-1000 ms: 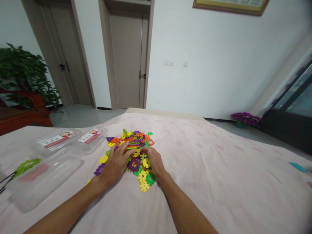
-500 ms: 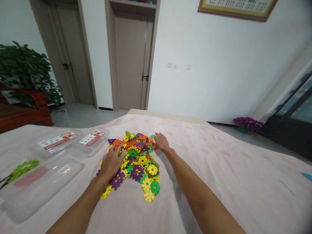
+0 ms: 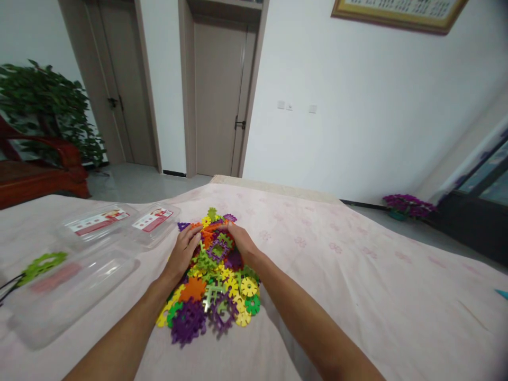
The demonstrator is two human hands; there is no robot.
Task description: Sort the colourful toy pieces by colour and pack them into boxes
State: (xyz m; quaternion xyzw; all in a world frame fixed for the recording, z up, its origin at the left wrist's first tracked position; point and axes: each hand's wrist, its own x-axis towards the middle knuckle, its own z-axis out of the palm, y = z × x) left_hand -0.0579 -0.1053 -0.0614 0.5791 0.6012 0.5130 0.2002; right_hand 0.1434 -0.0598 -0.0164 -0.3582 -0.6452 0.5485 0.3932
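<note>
A heap of colourful plastic snowflake building pieces [image 3: 214,275], yellow, green, purple and orange, lies on the pink cloth. On the heap's left side, my left hand [image 3: 183,255] rests with its fingers stretched over the pieces. My right hand [image 3: 243,244] is cupped against the far right side, touching pieces; some of its fingers are hidden. Orange pieces [image 3: 216,226] show between the fingertips of both hands. Closer to me, a dark purple piece [image 3: 188,320] and an orange piece [image 3: 193,290] lie at the heap's near edge.
Clear plastic containers [image 3: 75,291] stand on the left of the cloth [image 3: 337,296], two with labelled tops [image 3: 153,219]. A green toothed piece [image 3: 43,266] is by them. Beyond are a wooden chair [image 3: 67,156], a potted plant [image 3: 51,100] and doors [image 3: 220,95].
My right hand has moved left and inward over the heap, and my left hand has shifted slightly. Purple, orange and green pieces have tumbled towards me, covering the gap at the near edge.
</note>
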